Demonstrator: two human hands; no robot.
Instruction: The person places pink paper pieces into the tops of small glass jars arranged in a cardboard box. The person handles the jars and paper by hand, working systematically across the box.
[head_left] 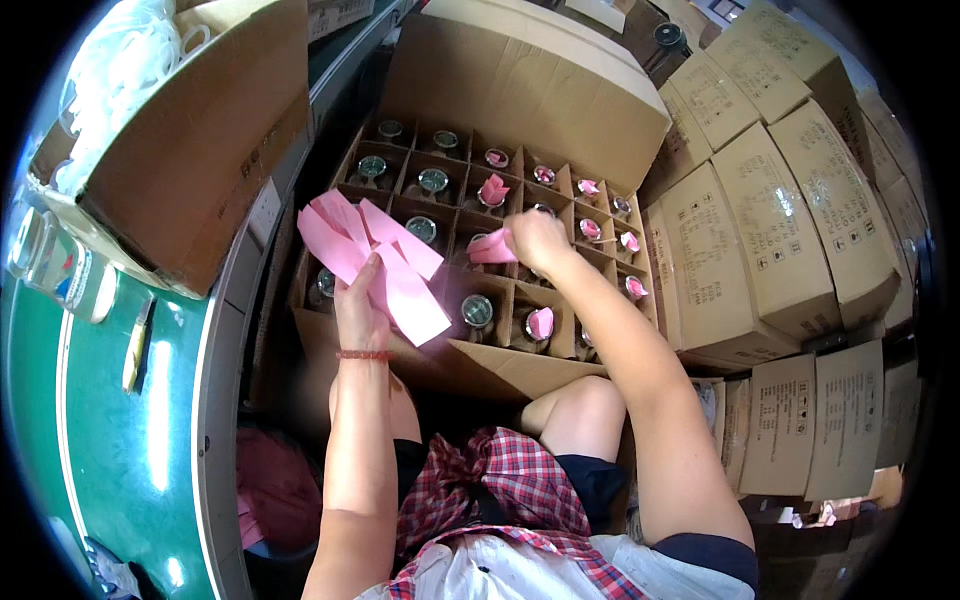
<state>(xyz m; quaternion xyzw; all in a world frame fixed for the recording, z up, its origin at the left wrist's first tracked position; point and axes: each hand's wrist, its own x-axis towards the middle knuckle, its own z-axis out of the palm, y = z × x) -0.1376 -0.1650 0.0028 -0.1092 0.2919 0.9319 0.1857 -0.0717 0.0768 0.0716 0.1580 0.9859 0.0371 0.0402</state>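
Pink strips (345, 240) lie fanned over the left part of the carton (430, 365), pinched in the left hand (360, 312), thumb on top and fingers hidden beneath, presumably to keep single pieces easy to separate. Near the middle, the right hand (540, 243) pinches a curled strip (490, 247) amid upright bottles (477, 312), several with pink in their mouths. Cardboard dividers (545, 297) probably keep the glass from knocking, while the raised flap (520, 95) leaves the mouths exposed, with boxes (790, 235) stacked at the right.
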